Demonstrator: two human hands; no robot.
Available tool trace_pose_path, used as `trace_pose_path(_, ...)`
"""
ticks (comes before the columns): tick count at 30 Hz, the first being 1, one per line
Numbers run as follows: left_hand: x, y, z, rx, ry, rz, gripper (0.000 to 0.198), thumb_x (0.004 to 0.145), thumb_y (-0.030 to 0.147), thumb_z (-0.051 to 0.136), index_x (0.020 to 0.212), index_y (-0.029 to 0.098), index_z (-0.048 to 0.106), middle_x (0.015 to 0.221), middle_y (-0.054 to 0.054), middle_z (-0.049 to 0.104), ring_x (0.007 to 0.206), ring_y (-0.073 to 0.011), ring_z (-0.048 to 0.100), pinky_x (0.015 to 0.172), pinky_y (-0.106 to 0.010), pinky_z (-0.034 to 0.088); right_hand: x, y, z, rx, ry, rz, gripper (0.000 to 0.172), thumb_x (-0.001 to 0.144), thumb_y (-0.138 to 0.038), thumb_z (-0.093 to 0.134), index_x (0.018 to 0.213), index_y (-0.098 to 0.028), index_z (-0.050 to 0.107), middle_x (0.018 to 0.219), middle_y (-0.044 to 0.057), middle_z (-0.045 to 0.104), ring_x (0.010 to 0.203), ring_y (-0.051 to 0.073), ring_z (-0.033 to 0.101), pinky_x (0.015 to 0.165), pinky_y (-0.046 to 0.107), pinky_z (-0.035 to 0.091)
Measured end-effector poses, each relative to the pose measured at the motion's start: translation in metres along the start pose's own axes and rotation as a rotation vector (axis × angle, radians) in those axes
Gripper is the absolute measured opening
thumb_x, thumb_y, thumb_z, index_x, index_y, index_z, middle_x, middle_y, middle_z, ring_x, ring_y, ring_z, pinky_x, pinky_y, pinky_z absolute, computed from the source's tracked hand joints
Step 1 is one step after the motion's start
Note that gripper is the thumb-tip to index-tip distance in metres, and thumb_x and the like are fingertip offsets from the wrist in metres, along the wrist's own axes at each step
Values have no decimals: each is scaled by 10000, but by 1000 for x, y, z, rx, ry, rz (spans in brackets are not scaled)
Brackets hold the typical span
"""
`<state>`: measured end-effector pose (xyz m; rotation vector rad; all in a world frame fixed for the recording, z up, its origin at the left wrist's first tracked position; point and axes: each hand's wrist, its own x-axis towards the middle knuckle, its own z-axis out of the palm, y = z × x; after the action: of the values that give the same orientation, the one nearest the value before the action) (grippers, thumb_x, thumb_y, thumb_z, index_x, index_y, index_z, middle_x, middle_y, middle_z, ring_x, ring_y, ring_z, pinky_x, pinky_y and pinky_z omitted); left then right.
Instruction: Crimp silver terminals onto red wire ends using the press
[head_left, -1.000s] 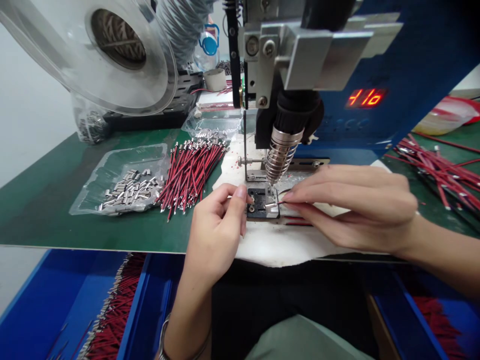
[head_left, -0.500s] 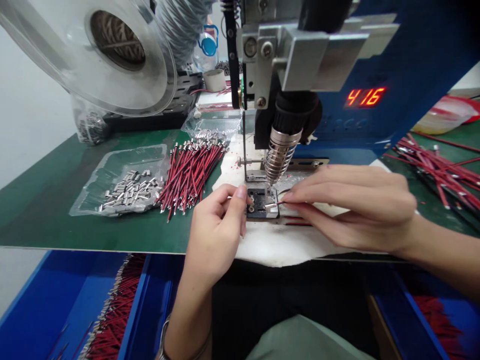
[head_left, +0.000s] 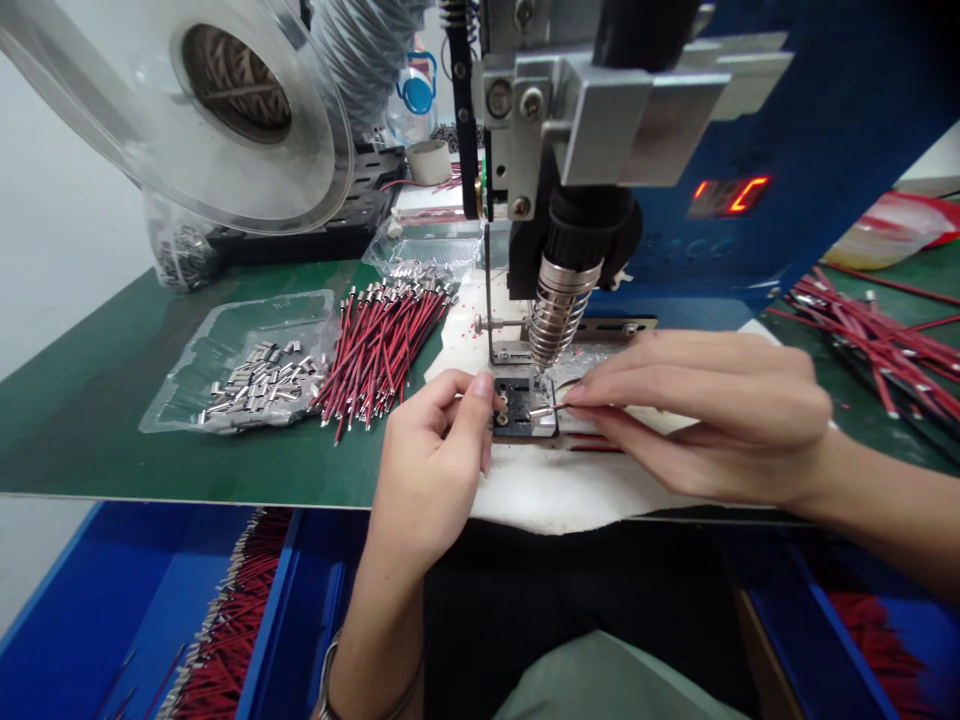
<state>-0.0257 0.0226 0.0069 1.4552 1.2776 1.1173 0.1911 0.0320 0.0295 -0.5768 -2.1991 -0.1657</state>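
Under the soldering machine's spring-wrapped tip, a small metal cap lies on the dark fixture block. My right hand pinches a thin wire whose end meets that cap. At the fixture's left edge is my left hand, thumb and forefinger pressed together; whatever sits between them is hidden or too small to name. Red and black wires lie on the white paper below my right fingers.
A clear tray of silver caps and a pile of red-black wires lie left. More wires are at right. Blue bins sit below the table edge. A large clear reel stands at back left beside the blue machine.
The machine's red display has changed from 416 to a partly lit reading ending in C. Both hands, the wire and the cap stay in practically the same place.
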Motion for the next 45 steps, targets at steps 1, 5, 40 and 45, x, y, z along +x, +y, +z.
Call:
trace_pose_path(1,0,0,0,-1,1,1,336,978,434,553,785,170,627,489,34,500,469,-61,444,488,-183,350,0,0,0,-3,0,1,160,880,-58,707,965,-193,710,903,15,777,773,124,727,687,257,587)
trace_pose_path(5,0,-1,1,-4,0,4,336,980,428,548,781,169,624,486,30,500,466,-66,443,489,-190,353,0,0,0,-2,5,3,157,875,-58,719,972,-182,707,899,17,777,776,117,722,685,253,585)
trace_pose_path(40,0,0,1,7,6,4,339,975,434,558,771,170,620,497,28,502,479,-69,451,498,-192,357,-1,1,0,14,3,2,160,863,-53,727,978,-163,714,902,27,773,785,118,721,689,255,583)
trace_pose_path(45,0,0,1,4,8,12,337,974,434,558,772,171,622,490,30,494,470,-69,447,495,-192,358,0,0,0,4,8,-2,157,879,-60,711,970,-188,711,897,17,775,772,121,722,681,260,592)
